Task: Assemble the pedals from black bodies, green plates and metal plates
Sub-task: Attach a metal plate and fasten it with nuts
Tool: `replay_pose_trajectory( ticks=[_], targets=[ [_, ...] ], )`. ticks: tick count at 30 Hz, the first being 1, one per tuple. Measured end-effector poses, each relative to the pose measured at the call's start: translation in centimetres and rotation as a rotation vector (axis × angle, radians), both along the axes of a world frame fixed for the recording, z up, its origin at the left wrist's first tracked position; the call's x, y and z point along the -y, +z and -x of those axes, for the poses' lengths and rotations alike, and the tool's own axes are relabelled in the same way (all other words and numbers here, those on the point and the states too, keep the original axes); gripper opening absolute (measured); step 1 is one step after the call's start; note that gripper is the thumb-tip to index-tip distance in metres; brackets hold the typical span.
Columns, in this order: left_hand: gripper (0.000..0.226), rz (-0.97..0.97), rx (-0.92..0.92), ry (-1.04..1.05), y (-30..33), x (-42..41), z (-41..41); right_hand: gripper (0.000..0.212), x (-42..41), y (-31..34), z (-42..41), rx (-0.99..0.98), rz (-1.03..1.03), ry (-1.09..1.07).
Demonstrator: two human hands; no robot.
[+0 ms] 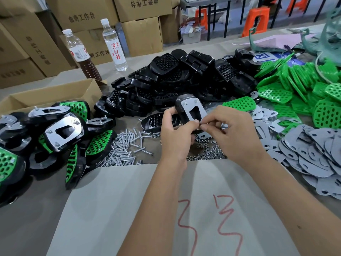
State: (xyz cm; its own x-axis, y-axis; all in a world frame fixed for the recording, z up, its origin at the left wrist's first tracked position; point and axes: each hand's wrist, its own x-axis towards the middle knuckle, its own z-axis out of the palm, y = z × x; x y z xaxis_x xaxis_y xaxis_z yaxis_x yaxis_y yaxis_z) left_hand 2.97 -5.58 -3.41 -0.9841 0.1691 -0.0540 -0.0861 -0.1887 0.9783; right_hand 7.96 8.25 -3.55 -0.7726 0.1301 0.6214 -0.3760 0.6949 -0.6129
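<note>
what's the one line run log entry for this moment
left hand: holds pedal | right hand: pinches at metal plate edge | stage: fastening

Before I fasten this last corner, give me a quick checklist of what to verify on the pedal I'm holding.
1. Pedal held firmly by left hand: ok.
2. Metal plate seated on the black body: ok.
3. Two far bolts poking through the plate: ok.
4. Right hand pinching at the near corner: ok.
5. Nut actually in those fingertips: cannot tell.
6. Spare nuts and bolts lying close below: ok.
</note>
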Motion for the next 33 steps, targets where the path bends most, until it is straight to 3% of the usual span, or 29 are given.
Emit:
replay_pose_trajectory(
  ticks=[4,8,11,15,19,26,33],
  targets=[
    [0.035,-0.013,-0.009,0.03,0.07,0.08,-0.09,0.018,0.11,-0.01,-0.07,0.029,0.045,-0.036],
    [0.036,0.009,-0.027,0.042,0.18,-0.08,-0.32,0.01,0.02,0.12,-0.11,0.026,0.026,-0.007],
    [0.035,-0.001,-0.016,0.067,0.19,-0.03,-0.32,0.024,-0.06,-0.1,-0.15,0.054,0.021,0.016],
    [0.036,0.025,-0.04,0.066,0.26,-0.12,-0.58,0.013,0.1,-0.27,0.1,0.087,0.092,-0.054],
    [0.036,0.037,-0.034,0.078,0.33,-0.15,-0.58,0.01,-0.14,-0.02,-0.05,-0.033,-0.015,0.001],
    [0.034,0.028,-0.023,0.083,0.25,-0.23,-0.6,0.017,-0.04,-0.45,0.15,0.13,0.562,0.068],
    [0.035,0.035,-0.03,0.105,0.06,-0.39,-0.52,0.017,-0.56,-0.49,0.1,0.205,0.468,0.042]
  ],
)
